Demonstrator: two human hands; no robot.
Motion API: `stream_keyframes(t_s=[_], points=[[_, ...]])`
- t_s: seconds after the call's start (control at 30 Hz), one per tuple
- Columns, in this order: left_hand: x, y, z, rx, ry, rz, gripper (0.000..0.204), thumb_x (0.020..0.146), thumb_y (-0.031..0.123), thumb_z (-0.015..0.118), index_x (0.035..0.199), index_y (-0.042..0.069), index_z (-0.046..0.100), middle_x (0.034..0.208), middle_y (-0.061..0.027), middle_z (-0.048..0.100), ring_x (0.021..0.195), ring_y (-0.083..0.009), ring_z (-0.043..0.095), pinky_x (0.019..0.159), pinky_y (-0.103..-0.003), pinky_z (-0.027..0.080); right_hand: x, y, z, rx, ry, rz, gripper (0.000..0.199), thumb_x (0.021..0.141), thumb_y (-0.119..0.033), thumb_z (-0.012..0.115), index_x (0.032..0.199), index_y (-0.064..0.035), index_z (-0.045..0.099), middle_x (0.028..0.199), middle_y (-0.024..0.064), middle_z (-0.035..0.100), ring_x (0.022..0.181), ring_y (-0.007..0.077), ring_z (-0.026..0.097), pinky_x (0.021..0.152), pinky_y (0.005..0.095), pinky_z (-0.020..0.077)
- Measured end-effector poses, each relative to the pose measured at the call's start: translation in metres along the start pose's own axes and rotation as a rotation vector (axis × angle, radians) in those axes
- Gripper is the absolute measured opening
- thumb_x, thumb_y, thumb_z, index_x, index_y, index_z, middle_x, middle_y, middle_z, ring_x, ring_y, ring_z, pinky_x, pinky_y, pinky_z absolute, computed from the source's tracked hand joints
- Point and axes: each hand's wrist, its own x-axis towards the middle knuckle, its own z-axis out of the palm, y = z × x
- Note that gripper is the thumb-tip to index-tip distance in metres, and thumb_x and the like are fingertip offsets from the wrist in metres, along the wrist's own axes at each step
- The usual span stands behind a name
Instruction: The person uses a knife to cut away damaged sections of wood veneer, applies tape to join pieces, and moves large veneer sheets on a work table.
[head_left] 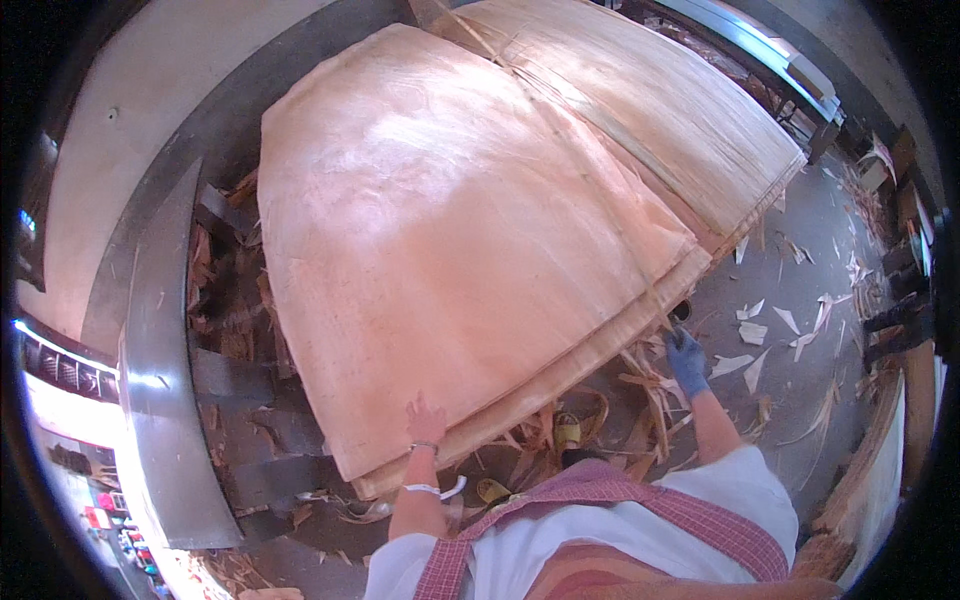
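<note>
Overall, a pale wall [190, 80] curves around the far left, and a grey floor [800, 285] shows at the right and below. Between them, directly ahead of the person, lies the big stack [450, 230] of thin wood sheets, its layered near edge running slantwise from lower left to upper right. A second stack [650, 110] sits beyond it to the right, close alongside. A long grey panel [170, 400] stands at the left, with dark bars [235, 377] between it and the big stack. Nearest the camera are a white shirt [740, 495] and a checked red apron [720, 520]. The bare left hand [424, 420] lies on the top sheet near its close edge, fingers spread. The right hand [687, 360], in a blue-grey glove, is at the stack's right near corner, fingers pointing toward it; whether they pinch anything I cannot tell. Two yellowish shoes [567, 431] show below the edge. Wood scraps [752, 333] litter the floor. Smallest are a white band [425, 489] on the left forearm and a thin bracelet [423, 445] at that wrist.
</note>
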Motion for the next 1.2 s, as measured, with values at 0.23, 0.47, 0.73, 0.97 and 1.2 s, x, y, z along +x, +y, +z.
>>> stream_keyframes(t_s=[0.23,0.47,0.73,0.97,1.2], points=[[-0.114,-0.051,-0.095,-0.288,0.021,0.153,0.077,0.084,0.033,0.067,0.148,0.009,0.030,0.140,-0.0256,0.044,0.130,-0.0397,0.041,0.104,-0.048,0.039,0.002,-0.169,0.082,0.246,-0.277,0.186,0.036,0.094,-0.039,0.054,0.087,-0.0049,0.062,0.070,0.0211,0.064,0.070,0.0368,0.065,0.065,0.0492,0.0494],[-0.286,-0.275,-0.127,-0.783,0.198,-0.144,0.050,0.084,0.025,0.069,0.129,0.005,0.056,0.118,-0.0203,0.060,0.093,-0.0285,0.067,0.085,-0.037,0.053,-0.154,-0.239,0.193,0.336,-0.062,-0.094,0.040,0.095,-0.044,0.058,0.079,-0.0071,0.058,0.050,0.0047,0.048,0.040,0.0187,0.048,0.037,0.0350,0.0368],[-0.414,-0.561,-0.155,-1.050,0.783,-0.592,0.017,0.088,0.008,0.064,0.103,0.001,0.070,0.083,-0.0039,0.071,0.072,-0.0088,0.065,0.067,-0.023,0.053,-0.462,-0.594,0.323,0.791,-0.890,0.071,0.043,0.093,-0.052,0.057,0.085,-0.0098,0.060,0.047,-0.0001,0.042,0.034,0.0140,0.041,0.032,0.0294,0.0332],[-0.477,-0.845,-0.245,-1.054,1.016,-0.952,0.035,0.088,0.028,0.068,0.066,0.003,0.061,0.061,-0.0014,0.061,0.054,-0.0081,0.059,0.051,-0.026,0.050,-0.743,-0.842,0.487,0.854,-1.110,0.147,0.035,0.092,-0.051,0.060,0.084,-0.0168,0.061,0.050,-0.0045,0.042,0.038,0.0115,0.040,0.034,0.0263,0.0287],[-0.660,-1.026,-0.168,-1.093,0.598,-1.558,0.023,0.083,0.025,0.063,0.086,0.003,0.065,0.078,-0.0138,0.066,0.071,-0.0208,0.066,0.061,-0.038,0.052,-1.087,-1.029,0.555,0.851,-1.550,0.196,0.039,0.093,-0.054,0.056,0.096,-0.0148,0.058,0.058,-0.0021,0.049,0.045,0.0127,0.047,0.039,0.0310,0.0386]])
